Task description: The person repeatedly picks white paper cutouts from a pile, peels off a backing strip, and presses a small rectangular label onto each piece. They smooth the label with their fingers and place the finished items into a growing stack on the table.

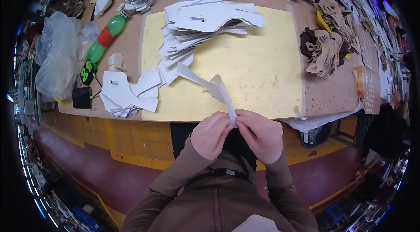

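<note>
White cut piece (213,87) pinched at table edge, both hands.
Left hand (210,134) and right hand (259,134) grip its near end, likely to peel it; beyond, stacked white pieces (199,31) fan across yellow mat (262,66).

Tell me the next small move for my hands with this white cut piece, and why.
Probably lay the white piece on the yellow mat: both the left hand and right hand pinch its near end above the table edge.
</note>
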A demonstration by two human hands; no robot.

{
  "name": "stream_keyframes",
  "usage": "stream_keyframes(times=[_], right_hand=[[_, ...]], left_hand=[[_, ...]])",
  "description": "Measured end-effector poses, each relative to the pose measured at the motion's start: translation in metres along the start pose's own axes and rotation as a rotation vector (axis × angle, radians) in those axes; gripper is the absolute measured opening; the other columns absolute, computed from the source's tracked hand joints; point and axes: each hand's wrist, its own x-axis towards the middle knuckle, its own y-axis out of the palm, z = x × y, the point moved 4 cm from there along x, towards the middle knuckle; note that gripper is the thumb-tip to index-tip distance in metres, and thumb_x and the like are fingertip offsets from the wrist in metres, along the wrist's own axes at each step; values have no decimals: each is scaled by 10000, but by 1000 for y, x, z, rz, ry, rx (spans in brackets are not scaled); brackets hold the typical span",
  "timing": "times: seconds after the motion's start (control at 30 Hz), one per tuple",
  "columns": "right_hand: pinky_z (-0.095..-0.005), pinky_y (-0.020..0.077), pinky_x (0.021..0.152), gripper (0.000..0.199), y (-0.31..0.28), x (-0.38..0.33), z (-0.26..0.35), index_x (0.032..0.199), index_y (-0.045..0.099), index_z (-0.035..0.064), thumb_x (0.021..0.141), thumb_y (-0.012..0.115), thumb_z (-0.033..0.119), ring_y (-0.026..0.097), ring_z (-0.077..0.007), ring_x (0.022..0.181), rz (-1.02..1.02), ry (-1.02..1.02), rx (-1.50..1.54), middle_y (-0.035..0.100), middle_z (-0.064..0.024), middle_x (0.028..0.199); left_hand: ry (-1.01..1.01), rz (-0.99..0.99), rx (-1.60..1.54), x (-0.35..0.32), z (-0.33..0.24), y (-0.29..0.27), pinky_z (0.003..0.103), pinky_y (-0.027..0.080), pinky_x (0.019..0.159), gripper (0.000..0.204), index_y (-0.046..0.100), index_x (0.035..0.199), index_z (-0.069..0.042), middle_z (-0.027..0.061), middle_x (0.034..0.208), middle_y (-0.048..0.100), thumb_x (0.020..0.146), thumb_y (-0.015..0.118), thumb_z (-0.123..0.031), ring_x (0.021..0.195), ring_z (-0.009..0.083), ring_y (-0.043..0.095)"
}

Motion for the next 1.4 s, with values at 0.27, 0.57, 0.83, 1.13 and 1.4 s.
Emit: stream_keyframes(times=[0.27, 0.57, 0.83, 1.13, 1.4], right_hand=[[-284, 574, 671, 148, 3, 1, -3, 929, 676, 22, 799, 738, -14, 726, -212, 753, 7, 104, 20, 740, -92, 921], [-279, 561, 772, 176, -4, -3, -9, 1037, 698, -57, 863, 679, -78, 701, -151, 844, 4, 270, 352, 728, -122, 957], [-277, 553, 745, 80, 10, -17, -26, 1034, 651, -32, 981, 611, 13, 682, -138, 844, -132, 512, 602, 701, -98, 967], [-237, 513, 723, 131, 13, -14, -39, 1088, 567, -2, 1054, 508, 110, 651, -102, 819, -147, 673, 985, 697, -79, 962], [-225, 485, 688, 151, 5, -10, -28, 1002, 633, -39, 1028, 532, 71, 589, -83, 711, 120, 642, 987, 664, -45, 829]], left_hand=[[28, 13, -32, -1, -1, 5, 382, 524, 761, 148, 626, 1063, 7, 151, 1029, 642, 915, 633, 3, 884, 341, 644], [-51, 1, -115, -1, 0, 3, 374, 527, 739, 117, 618, 1051, 20, 158, 1021, 639, 938, 632, -9, 868, 341, 650], [-62, 46, -126, -1, -9, 3, 340, 514, 786, 99, 652, 1001, 27, 145, 1032, 653, 907, 655, -2, 898, 295, 653], [421, 63, 32, -12, -24, -6, 604, 79, 1213, 125, 557, 705, -112, 38, 1310, 671, 770, 658, -149, 1303, 298, 538], [709, -14, -322, -24, -24, -25, 638, -94, 1212, 173, 581, 628, -106, 15, 1021, 742, 769, 669, -156, 1148, 296, 673]])
